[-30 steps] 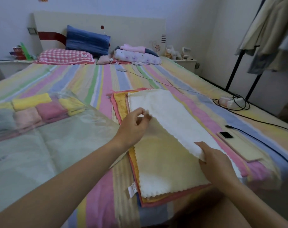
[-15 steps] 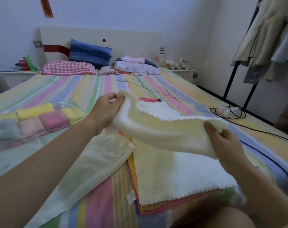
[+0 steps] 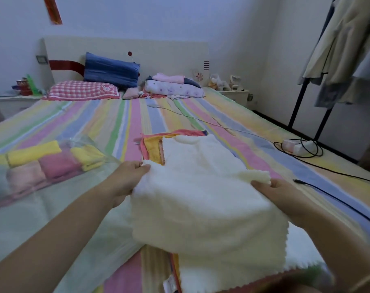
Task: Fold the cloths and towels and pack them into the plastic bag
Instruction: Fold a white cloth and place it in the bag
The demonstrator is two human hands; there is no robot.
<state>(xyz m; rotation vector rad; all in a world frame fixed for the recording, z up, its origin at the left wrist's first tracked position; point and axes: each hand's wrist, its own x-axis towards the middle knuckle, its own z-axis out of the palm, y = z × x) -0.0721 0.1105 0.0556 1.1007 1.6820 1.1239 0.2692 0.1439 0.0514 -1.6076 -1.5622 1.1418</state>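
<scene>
Pinching the cream towel [image 3: 201, 204] at opposite corners, left hand [image 3: 124, 180] and right hand [image 3: 281, 193] lift it.

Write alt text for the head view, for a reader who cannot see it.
The left hand and right hand hold a white towel up by its edges above a stack of cloths on a striped bed. To the left lies a clear plastic bag with folded cloths inside.
</scene>
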